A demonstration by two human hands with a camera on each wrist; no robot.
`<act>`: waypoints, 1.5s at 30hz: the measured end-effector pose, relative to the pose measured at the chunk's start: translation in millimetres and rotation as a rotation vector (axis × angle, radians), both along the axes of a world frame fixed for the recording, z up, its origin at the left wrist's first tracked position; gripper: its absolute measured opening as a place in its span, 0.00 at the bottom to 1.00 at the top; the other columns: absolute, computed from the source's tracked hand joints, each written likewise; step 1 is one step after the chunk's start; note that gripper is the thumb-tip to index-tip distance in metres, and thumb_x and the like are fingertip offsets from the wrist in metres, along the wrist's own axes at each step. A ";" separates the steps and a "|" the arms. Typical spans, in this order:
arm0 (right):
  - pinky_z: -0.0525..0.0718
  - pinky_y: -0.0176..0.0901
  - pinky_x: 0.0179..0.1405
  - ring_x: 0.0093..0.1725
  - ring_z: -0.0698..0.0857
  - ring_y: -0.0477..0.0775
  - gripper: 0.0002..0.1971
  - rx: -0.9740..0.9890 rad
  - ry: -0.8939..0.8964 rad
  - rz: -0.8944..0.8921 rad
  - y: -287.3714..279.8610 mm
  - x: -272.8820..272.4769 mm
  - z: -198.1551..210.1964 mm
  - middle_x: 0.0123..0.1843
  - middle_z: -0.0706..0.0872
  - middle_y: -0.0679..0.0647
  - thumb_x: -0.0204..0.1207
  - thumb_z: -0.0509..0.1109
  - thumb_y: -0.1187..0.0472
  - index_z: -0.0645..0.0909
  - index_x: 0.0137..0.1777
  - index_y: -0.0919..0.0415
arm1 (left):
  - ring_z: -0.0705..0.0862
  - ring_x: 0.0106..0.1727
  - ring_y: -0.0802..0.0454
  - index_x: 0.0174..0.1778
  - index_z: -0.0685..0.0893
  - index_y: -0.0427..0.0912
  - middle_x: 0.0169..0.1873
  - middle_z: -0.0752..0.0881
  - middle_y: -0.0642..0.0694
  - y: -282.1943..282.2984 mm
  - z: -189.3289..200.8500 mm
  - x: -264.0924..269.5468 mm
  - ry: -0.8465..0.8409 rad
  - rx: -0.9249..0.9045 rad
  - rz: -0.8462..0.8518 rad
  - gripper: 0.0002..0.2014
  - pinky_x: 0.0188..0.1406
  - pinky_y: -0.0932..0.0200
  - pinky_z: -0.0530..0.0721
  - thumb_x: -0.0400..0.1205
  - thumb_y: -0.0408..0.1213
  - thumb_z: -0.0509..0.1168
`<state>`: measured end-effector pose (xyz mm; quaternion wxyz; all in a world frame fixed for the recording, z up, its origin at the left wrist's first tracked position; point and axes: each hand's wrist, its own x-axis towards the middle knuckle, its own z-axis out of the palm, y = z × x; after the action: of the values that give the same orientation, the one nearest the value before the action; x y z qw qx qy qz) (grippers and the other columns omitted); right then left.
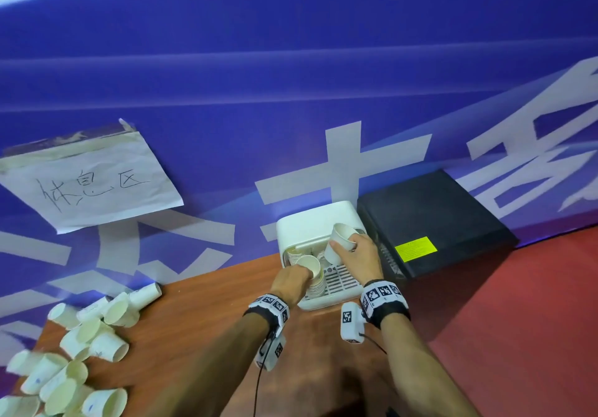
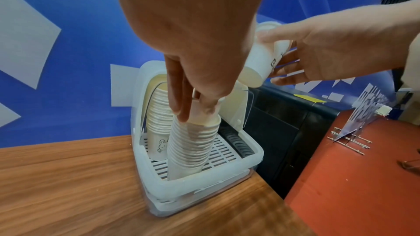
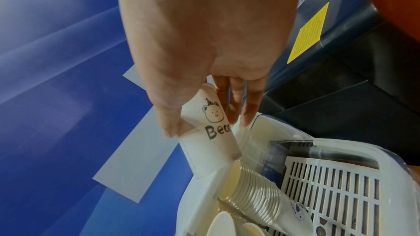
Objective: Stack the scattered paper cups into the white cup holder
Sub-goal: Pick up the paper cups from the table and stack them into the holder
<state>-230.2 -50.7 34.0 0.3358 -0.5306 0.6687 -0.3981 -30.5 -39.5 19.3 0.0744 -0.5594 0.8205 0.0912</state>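
Two bare forearms with marker-covered wristbands reach forward from the bottom of the head view. The left hand [image 1: 291, 279] pinches the top paper cup [image 2: 203, 114] of a leaning stack [image 2: 193, 148], fingers and thumb closed around its rim; this grip sits over the slotted floor of the white cup holder [image 1: 323, 301]. A second stack of cups [image 2: 157, 123] stands behind it inside the holder. The right hand [image 1: 359, 256] holds a single paper cup [image 1: 339, 243] tilted above the holder's raised lid, thumb on one side and fingers curled around the other. The right wrist view shows a bear drawing and the word "Bear" on this cup.

The holder sits on a wooden tabletop [image 1: 200, 326], at its far right corner. A pile of scattered cups [image 1: 77, 352] lies on the tabletop's left end, well apart from the holder. Just beside the holder on the right is a black box [image 1: 430, 219] with a yellow label. A blue wall with white shapes rises behind, with a handwritten paper sign [image 1: 90, 178] taped to it.
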 end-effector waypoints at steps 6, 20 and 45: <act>0.84 0.49 0.48 0.45 0.84 0.53 0.29 0.058 -0.007 0.118 -0.5 13.6 -11.4 0.45 0.83 0.52 0.79 0.65 0.32 0.81 0.40 0.61 | 0.88 0.50 0.37 0.48 0.87 0.40 0.49 0.90 0.39 -9.1 -19.4 1.7 0.036 0.134 -0.058 0.05 0.44 0.52 0.82 0.83 0.33 0.66; 0.76 0.35 0.47 0.47 0.80 0.51 0.19 0.130 0.106 0.327 -3.6 38.4 -34.8 0.49 0.80 0.48 0.78 0.76 0.44 0.76 0.34 0.53 | 0.85 0.39 0.55 0.47 0.85 0.46 0.39 0.89 0.52 -5.6 -24.9 31.9 0.234 0.178 -0.041 0.06 0.41 0.56 0.85 0.82 0.39 0.62; 0.85 0.52 0.56 0.58 0.81 0.55 0.25 0.371 0.442 0.441 15.4 48.9 -120.4 0.69 0.77 0.51 0.66 0.78 0.35 0.76 0.54 0.50 | 0.90 0.53 0.40 0.86 0.49 0.69 0.70 0.84 0.47 13.3 -22.3 50.2 0.154 0.081 -0.112 0.43 0.50 0.49 0.88 0.82 0.32 0.60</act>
<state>-181.3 -35.2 -86.3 0.3514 -0.6654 0.6555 -0.0635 19.7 -26.2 -2.9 0.0389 -0.5003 0.8496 0.1625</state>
